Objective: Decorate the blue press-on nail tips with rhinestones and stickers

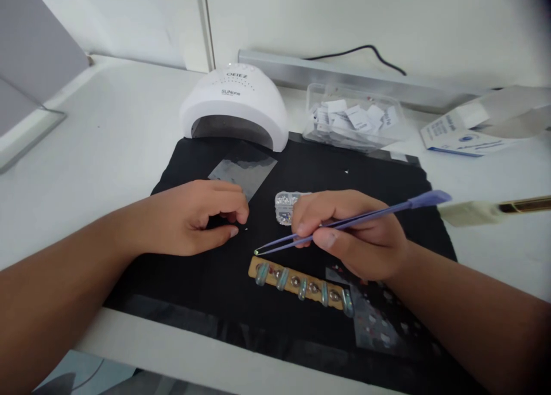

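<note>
In my right hand (353, 228) is a pair of purple tweezers (365, 216), pinched between thumb and fingers. At their tips sits a tiny shiny greenish gem (256, 252), just above the left end of a wooden nail stand (287, 273). Several glittery blue-green false nails (302, 289) are set along that stand, with round metallic studs between them. Behind my right fingers, a small clear case of rhinestones (284, 206) is partly covered. My left hand (202, 217) rests on the black mat with loosely curled fingers, thumb apart from them, nothing held.
A white nail lamp (235, 105) stands at the back of the black mat (189, 291). Behind it to the right are a clear tub of white packets (353, 119) and an opened carton (482, 125). Clear sheets (243, 168) lie on the mat; a brush (469, 212) juts in from the right.
</note>
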Demonstrator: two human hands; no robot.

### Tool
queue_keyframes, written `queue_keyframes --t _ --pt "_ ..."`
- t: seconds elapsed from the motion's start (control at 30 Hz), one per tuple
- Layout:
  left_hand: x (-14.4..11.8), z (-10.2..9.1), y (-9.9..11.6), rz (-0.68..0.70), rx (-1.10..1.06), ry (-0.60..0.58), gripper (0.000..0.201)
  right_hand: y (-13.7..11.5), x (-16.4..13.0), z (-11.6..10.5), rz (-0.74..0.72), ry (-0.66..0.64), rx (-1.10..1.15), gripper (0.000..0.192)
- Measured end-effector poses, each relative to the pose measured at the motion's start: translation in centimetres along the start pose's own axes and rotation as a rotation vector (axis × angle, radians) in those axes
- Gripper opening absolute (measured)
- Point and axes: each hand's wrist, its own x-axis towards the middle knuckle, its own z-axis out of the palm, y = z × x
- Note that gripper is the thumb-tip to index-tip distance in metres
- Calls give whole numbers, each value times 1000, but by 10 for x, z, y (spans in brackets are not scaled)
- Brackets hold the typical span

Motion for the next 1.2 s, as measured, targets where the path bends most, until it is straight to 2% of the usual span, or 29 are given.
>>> queue_keyframes --t 0.4,0.67,1.2 --pt "-3 9 17 162 -100 -19 14 -37 -20 3 21 39 -15 11" --pt "0 14 23 176 -140 -38 15 -31 -19 9 10 31 -57 12" --pt "1 17 24 189 -90 -113 19 -26 -17 6 36 -30 -37 17"
